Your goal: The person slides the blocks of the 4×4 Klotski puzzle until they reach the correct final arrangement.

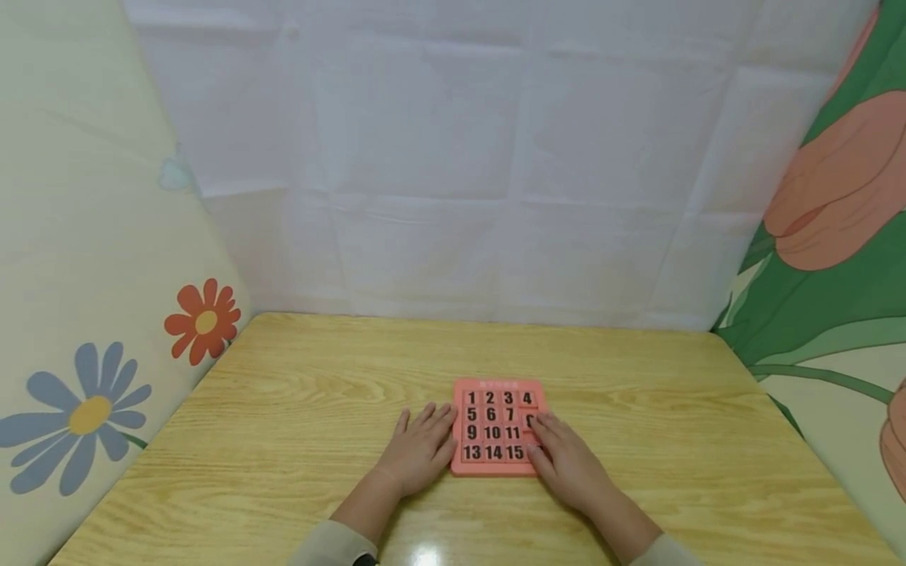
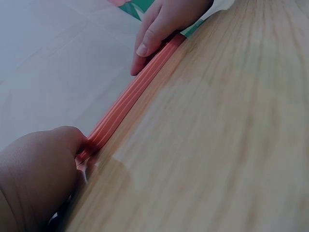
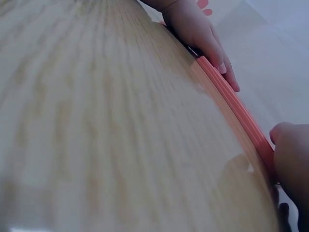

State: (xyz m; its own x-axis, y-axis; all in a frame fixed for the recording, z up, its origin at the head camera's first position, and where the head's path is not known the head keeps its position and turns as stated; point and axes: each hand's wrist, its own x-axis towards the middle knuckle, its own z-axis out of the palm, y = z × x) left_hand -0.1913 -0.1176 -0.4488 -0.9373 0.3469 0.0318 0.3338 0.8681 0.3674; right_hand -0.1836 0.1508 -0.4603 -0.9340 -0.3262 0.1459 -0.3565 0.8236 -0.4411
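A pink number sliding puzzle [image 1: 495,469] lies flat on the wooden table between the two hands. Its black-numbered tiles run in order from 1 at the top left to 15 in the bottom row. In the right column, a partly covered tile [image 1: 528,423] sits between the second and third rows, below the 4. My left hand [image 1: 419,454] rests along the puzzle's left edge, its fingers extended. From the right side, my right hand [image 1: 572,464] reaches over the frame with its fingertips on the right column, hiding the lower tiles there. Both wrist views show the thumbs by the near corners.
The light wood-grain table [image 1: 297,393] spreads around the puzzle. A creased white cloth [image 1: 439,157] hangs behind it. Flower-patterned panels stand on the left [image 1: 92,236] and right [image 1: 849,330].
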